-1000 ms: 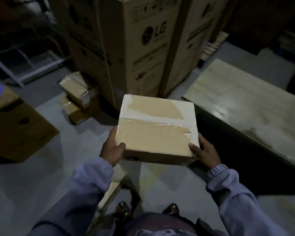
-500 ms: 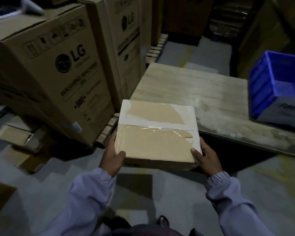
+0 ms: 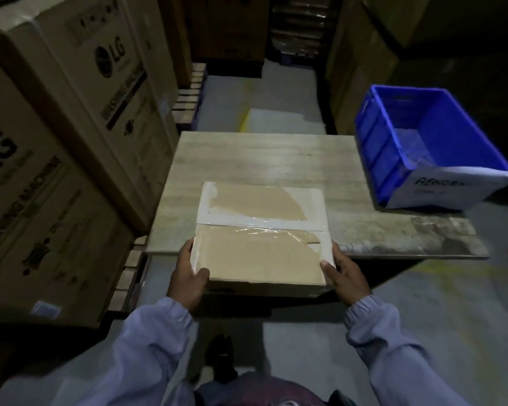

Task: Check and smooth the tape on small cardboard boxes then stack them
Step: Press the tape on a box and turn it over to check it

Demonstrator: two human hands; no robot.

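Small cardboard box (image 3: 261, 238), flat, top face up, gripped at its two near corners. Left hand (image 3: 188, 284) clamped on the near left corner, thumb on top, fingers out of sight below. Right hand (image 3: 348, 278) clamped on the near right corner, thumb on the top face, fingers wrapped under.

Far half of the box over the near left part of the wooden table (image 3: 276, 159); near edge out past the table's front edge, over the floor (image 3: 423, 317). Resting on the table or just above it: cannot tell.

Clear tape (image 3: 261, 228) across the middle seam, glossy and wrinkled. White paper layer torn away over much of the top, bare brown board beneath.

Blue plastic crate (image 3: 393, 159) at the table's right side, well apart from the box, with a white label on its near end and lettering too blurred to read.

Large LG cartons (image 3: 71, 136) stacked at left, just beside the table. Pale blue sleeves (image 3: 147, 347) on both arms. Dark shoe (image 3: 221, 356) on the floor between them. Dim light throughout.
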